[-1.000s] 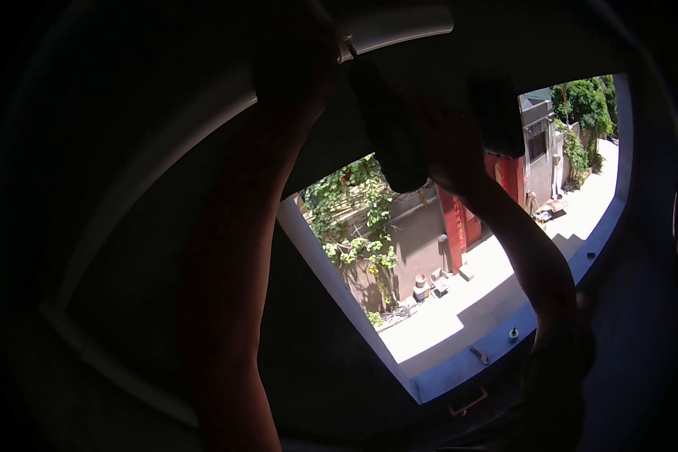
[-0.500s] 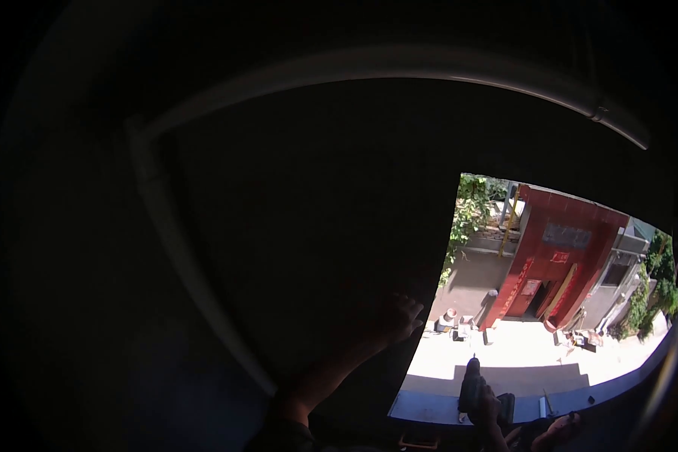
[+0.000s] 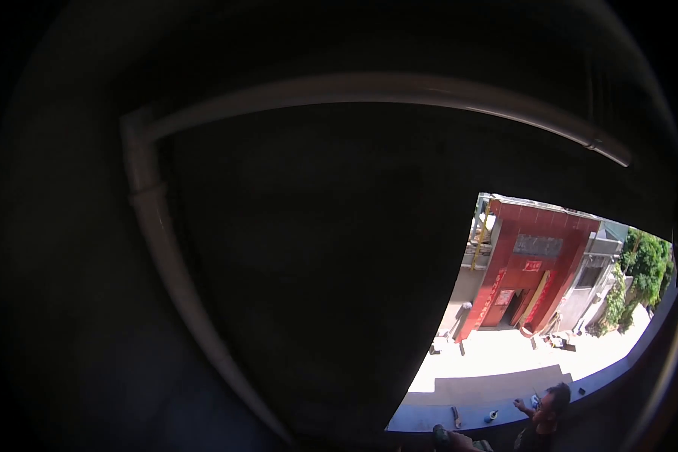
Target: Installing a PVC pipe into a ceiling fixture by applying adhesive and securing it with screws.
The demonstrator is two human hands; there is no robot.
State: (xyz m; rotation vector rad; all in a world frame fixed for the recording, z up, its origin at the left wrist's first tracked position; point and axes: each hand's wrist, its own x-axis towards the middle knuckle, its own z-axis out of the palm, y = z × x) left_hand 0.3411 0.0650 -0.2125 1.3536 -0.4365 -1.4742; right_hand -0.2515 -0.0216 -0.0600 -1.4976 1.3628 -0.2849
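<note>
Low at the bottom edge, the dark rounded end of a cordless drill (image 3: 440, 434) shows. My right hand (image 3: 461, 442) is closed round it, and the frame's edge cuts off much of both. My left hand is out of view. Just beyond the drill, a dark, slim hand tool (image 3: 455, 416) lies on the pale blue ledge (image 3: 418, 422) of the opening. To its right on the same ledge stands a small bottle (image 3: 491, 416).
A thick pale pipe (image 3: 399, 89) crosses above and joins a downpipe (image 3: 175, 260) at the left. The dark wall (image 3: 301, 248) lies between them. At lower right is another person (image 3: 548, 418), an arm over the ledge. Outside stands a red gateway (image 3: 539, 241).
The drill and my right hand have dropped to the bottom edge. My left hand has gone from the wall out of view. The other person has risen into sight, and the view has shifted.
</note>
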